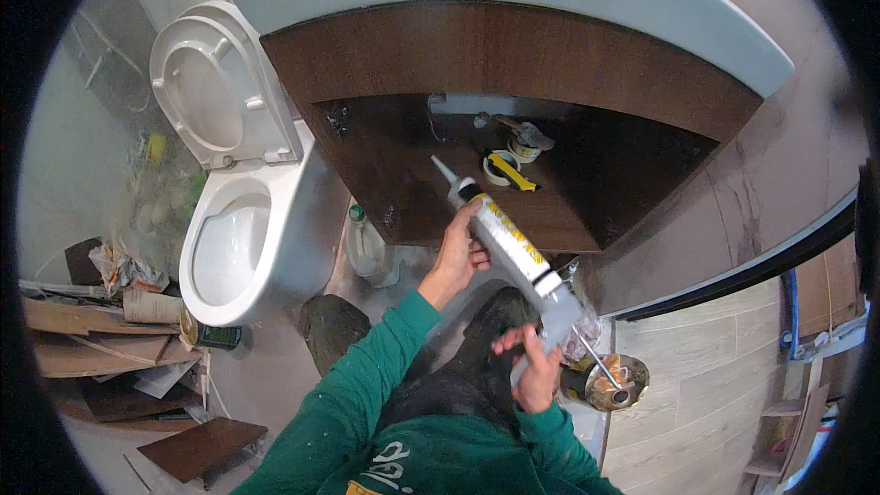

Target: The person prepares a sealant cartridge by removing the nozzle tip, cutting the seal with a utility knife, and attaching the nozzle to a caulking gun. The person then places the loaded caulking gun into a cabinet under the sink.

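A caulking gun point(557, 310) loaded with a white and yellow sealant cartridge point(510, 240) is slanted across in front of me, its pale nozzle point(444, 168) pointing up and left toward the open cabinet. My left hand point(458, 252) is closed around the front of the cartridge, just behind the nozzle. At the grey rear end, my right hand point(536, 374) grips the handle, with the index finger partly stretched out. From the back of the gun a thin metal rod point(598, 359) sticks out to the lower right.
Inside the brown cabinet point(513, 50) lie a tape roll point(496, 170), a yellow utility knife point(513, 172) and a small tub point(524, 150). A toilet point(240, 247) with raised lid and a green-capped bottle point(365, 246) stand left. Wood offcuts point(110, 348) lie far left; a dirty can point(632, 396) stands right.
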The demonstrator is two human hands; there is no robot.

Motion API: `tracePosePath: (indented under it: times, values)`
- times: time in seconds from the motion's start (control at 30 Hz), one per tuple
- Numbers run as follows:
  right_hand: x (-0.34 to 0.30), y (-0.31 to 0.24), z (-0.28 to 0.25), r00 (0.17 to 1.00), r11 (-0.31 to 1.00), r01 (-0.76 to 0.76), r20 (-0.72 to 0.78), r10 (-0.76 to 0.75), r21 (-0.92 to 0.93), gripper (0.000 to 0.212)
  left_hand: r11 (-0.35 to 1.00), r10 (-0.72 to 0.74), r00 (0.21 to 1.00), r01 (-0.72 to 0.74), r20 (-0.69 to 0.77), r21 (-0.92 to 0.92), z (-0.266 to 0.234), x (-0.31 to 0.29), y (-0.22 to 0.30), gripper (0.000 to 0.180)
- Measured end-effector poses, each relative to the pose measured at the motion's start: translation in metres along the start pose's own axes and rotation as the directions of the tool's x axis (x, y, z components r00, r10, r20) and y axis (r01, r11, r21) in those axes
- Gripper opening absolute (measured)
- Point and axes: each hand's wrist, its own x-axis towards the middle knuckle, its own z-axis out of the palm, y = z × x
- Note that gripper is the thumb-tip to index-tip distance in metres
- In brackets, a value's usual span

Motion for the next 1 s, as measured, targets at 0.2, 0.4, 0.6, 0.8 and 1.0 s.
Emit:
tracePosePath:
  times: [0.2, 0.4, 0.6, 0.8, 1.0]
  values:
    - [0.128, 0.069, 0.018, 0.998, 0.985, 0.050, -0.019, -0.053, -0.168, 0.026, 0.915, 0.147, 0.975, -0.071, -0.164, 0.397, -0.101, -0.057, 0.005, 0.027]
    - [0.205, 0.118, 0.062, 0.999, 0.997, -0.015, -0.030, 0.012, -0.079, 0.022, 0.641, 0.528, 0.727, -0.002, -0.439, 0.768, -0.256, -0.172, 0.001, 0.021]
    - [0.253, 0.155, 0.107, 0.993, 0.999, 0.018, -0.117, -0.023, -0.046, 0.015, 0.777, 0.448, 0.557, 0.144, -0.699, 0.613, -0.304, -0.237, -0.046, 0.018]
    - [0.282, 0.179, 0.127, 0.989, 1.000, 0.016, -0.146, -0.016, -0.002, 0.016, 0.670, 0.557, 0.553, 0.142, -0.619, 0.729, -0.290, -0.228, -0.071, 0.018]
    - [0.288, 0.175, 0.135, 0.992, 0.999, -0.018, -0.127, 0.022, 0.038, 0.017, 0.661, 0.552, 0.562, 0.157, -0.617, 0.734, -0.289, -0.226, -0.062, 0.022]
